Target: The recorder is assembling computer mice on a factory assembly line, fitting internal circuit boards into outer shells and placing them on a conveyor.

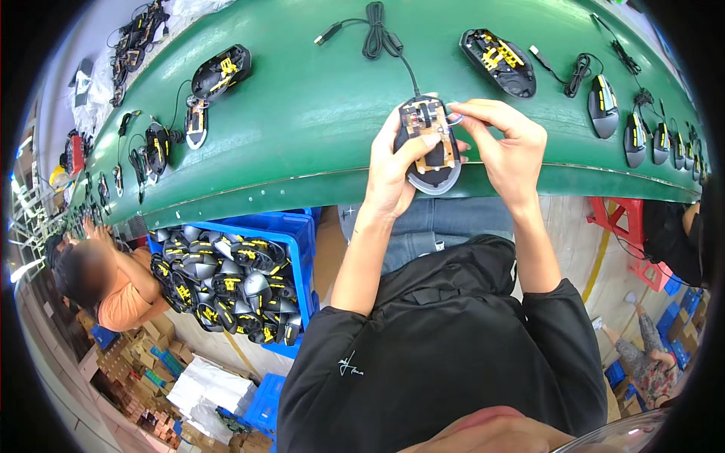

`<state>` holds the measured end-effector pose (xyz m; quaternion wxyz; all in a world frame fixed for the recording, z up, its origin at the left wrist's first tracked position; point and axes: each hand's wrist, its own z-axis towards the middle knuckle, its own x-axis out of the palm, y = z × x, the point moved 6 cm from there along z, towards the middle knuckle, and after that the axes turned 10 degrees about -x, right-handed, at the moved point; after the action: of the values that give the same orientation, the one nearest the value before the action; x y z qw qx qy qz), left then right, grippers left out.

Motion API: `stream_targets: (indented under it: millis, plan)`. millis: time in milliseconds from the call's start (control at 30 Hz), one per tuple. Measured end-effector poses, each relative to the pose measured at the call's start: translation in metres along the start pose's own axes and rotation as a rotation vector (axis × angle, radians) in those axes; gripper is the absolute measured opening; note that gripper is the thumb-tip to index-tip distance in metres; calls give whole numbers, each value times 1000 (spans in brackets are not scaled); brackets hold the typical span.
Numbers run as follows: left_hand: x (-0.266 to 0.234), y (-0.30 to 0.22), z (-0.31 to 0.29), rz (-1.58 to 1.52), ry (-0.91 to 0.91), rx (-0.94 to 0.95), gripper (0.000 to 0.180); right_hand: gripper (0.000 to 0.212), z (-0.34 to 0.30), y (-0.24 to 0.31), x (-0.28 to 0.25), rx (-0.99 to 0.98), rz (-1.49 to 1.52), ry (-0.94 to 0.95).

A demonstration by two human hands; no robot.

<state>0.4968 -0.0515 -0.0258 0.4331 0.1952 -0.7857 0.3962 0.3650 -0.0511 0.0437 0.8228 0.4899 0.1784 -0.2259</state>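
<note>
My left hand grips an uncovered computer mouse base, its thumb lying across the tan circuit board inside. From the front of the base a black cable runs up to a tied bundle on the green work surface. Beside the base's right edge, my right hand pinches thumb and forefinger together at a small, pale, thin piece, too small to name. Further up and right lies a black mouse top shell with yellow parts inside.
The green conveyor belt carries another top shell, an open mouse base and several assembled mice. A blue crate full of shells stands below its edge, left of me. A co-worker in orange sits further left.
</note>
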Motion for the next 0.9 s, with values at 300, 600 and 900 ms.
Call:
stream_targets:
  millis: [300, 600, 900]
  plan:
    - [-4, 16, 6, -221, -17, 24, 51, 35, -19, 20, 11, 149, -41, -170]
    - [3, 20, 0, -118, -9, 82, 55, 27, -33, -22, 7, 619, 432, -275]
    - [9, 21, 6, -274, 49, 81, 49, 26, -40, 30, 14, -248, -350, -153]
